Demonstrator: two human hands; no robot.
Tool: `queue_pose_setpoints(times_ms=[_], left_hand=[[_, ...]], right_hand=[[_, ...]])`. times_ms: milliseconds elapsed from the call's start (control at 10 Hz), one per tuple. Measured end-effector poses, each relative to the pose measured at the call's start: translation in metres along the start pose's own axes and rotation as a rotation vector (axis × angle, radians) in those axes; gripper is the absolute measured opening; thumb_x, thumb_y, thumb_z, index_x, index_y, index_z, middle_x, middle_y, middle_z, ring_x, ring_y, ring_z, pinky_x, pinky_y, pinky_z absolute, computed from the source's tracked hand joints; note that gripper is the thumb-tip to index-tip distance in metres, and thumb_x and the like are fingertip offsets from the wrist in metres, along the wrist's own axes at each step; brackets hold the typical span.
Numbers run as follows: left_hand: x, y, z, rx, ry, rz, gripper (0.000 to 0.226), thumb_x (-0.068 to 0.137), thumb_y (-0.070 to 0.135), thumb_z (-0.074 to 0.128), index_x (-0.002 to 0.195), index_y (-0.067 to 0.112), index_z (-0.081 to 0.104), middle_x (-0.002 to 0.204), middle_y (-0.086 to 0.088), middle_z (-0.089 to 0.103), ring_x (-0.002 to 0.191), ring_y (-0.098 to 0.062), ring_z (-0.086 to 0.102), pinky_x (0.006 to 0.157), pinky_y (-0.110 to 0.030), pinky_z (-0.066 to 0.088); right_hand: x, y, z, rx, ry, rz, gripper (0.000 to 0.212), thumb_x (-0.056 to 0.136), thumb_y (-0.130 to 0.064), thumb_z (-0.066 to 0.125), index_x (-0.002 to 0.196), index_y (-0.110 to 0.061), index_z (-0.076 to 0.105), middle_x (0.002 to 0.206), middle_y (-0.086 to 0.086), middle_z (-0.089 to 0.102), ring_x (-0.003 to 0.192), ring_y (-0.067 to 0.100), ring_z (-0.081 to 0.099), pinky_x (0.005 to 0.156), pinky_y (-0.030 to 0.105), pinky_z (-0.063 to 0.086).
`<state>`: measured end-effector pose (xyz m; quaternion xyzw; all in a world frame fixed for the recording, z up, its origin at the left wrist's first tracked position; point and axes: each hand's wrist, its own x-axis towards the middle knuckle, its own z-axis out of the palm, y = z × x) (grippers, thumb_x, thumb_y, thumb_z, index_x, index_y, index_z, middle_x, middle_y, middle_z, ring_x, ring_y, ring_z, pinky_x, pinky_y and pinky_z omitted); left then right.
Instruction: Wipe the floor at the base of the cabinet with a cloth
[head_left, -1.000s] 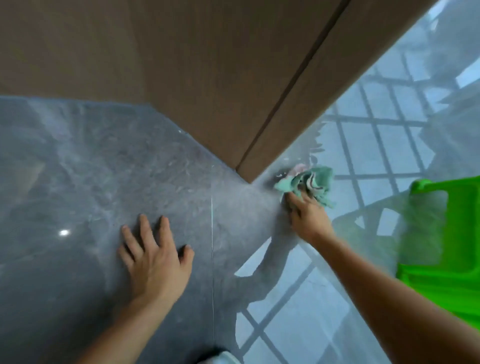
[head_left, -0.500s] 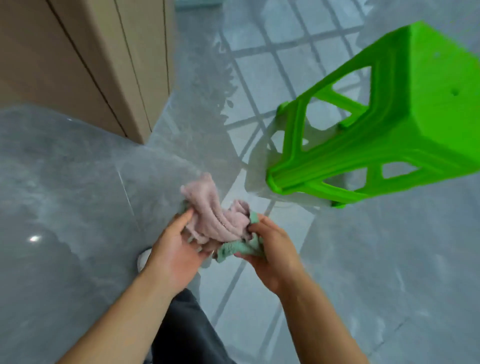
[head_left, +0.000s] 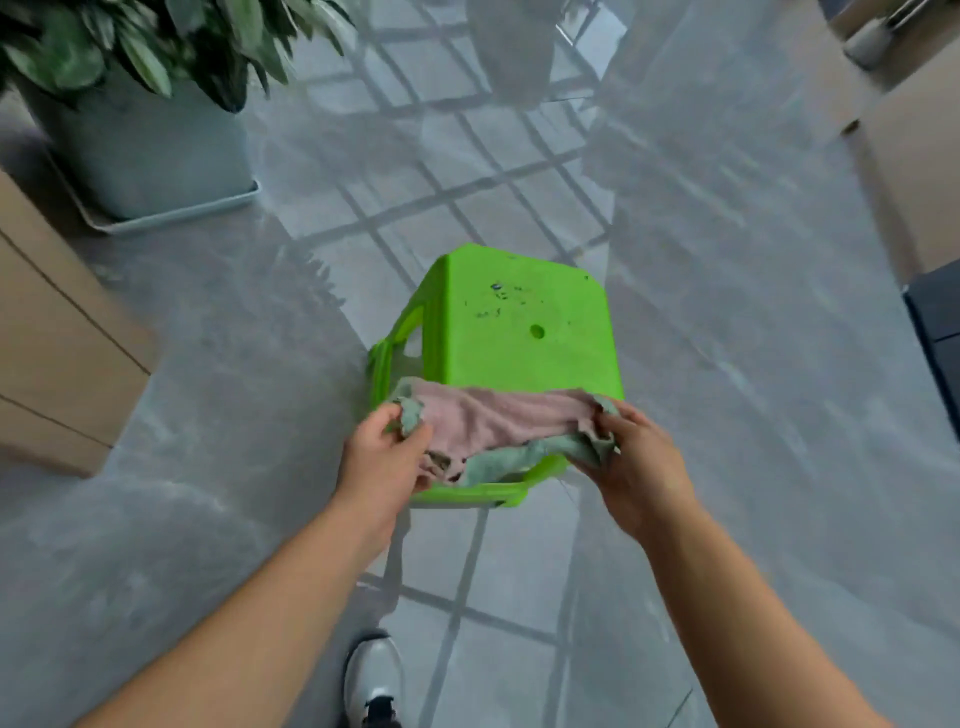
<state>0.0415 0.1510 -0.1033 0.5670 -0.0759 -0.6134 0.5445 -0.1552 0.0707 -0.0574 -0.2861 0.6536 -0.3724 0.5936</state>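
Note:
A pink and pale green cloth (head_left: 498, 421) is stretched between both hands, above the near edge of a bright green plastic stool (head_left: 519, 332). My left hand (head_left: 382, 452) pinches its left end. My right hand (head_left: 631, 462) grips its right end. The middle of the cloth sags in loose folds. The wooden cabinet (head_left: 47, 338) stands at the left edge, well away from the cloth, its base meeting the glossy grey floor (head_left: 218, 415).
A potted plant in a pale square pot (head_left: 140, 140) on a tray stands at the back left. Cardboard boxes (head_left: 914, 156) and a dark box (head_left: 940, 332) line the right side. A white shoe (head_left: 374, 675) shows below, between my arms.
A second ago my right hand pressed the cloth on the floor at the cabinet corner, left hand flat on the floor. Now both hands hold the cloth spread over the stool; the view has risen.

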Motion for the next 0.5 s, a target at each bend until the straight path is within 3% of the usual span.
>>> queue_pose_setpoints(times_ms=[100,200,300,400,500], left_hand=[[0.048,0.013,0.061,-0.03,0.056,0.013,0.013,0.095,0.011,0.057,0.105,0.02,0.06,0.085,-0.003,0.064,0.068,-0.017,0.058,0.046,-0.021,0.049],[0.074,0.012,0.087,-0.034,0.097,-0.216,0.04,0.095,0.015,0.059,0.133,0.02,0.049,0.113,-0.005,0.058,0.096,-0.027,0.059,0.061,-0.033,0.057],[0.081,0.004,0.085,0.031,0.088,-0.272,0.046,0.095,0.017,0.057,0.14,0.018,0.048,0.108,0.0,0.064,0.098,-0.027,0.063,0.069,-0.036,0.054],[0.078,0.006,0.079,0.085,0.122,-0.266,0.045,0.097,0.019,0.053,0.142,0.022,0.047,0.116,0.003,0.06,0.101,-0.028,0.064,0.068,-0.035,0.051],[0.06,0.01,0.071,0.187,0.159,-0.276,0.043,0.098,0.02,0.05,0.141,0.022,0.048,0.125,-0.001,0.058,0.109,-0.032,0.062,0.069,-0.035,0.051]], right_hand=[[0.07,-0.023,0.0,-0.064,-0.027,-0.018,0.027,0.092,-0.002,0.051,0.114,-0.012,0.062,0.1,0.006,0.07,0.092,0.025,0.064,0.07,0.038,0.058],[0.108,-0.021,-0.008,-0.248,-0.041,0.087,0.031,0.089,-0.007,0.055,0.116,-0.021,0.062,0.099,0.006,0.065,0.09,0.025,0.061,0.07,0.037,0.055],[0.123,-0.008,-0.016,-0.303,-0.06,0.121,0.03,0.09,-0.004,0.051,0.111,-0.02,0.065,0.109,0.014,0.065,0.097,0.032,0.062,0.064,0.033,0.053],[0.125,-0.01,-0.013,-0.289,-0.067,0.075,0.036,0.089,-0.003,0.051,0.119,-0.019,0.063,0.119,0.013,0.061,0.1,0.031,0.06,0.069,0.038,0.055],[0.108,-0.003,-0.018,-0.479,-0.049,-0.002,0.046,0.088,-0.007,0.053,0.131,-0.022,0.058,0.113,0.008,0.06,0.082,0.023,0.059,0.082,0.047,0.055]])
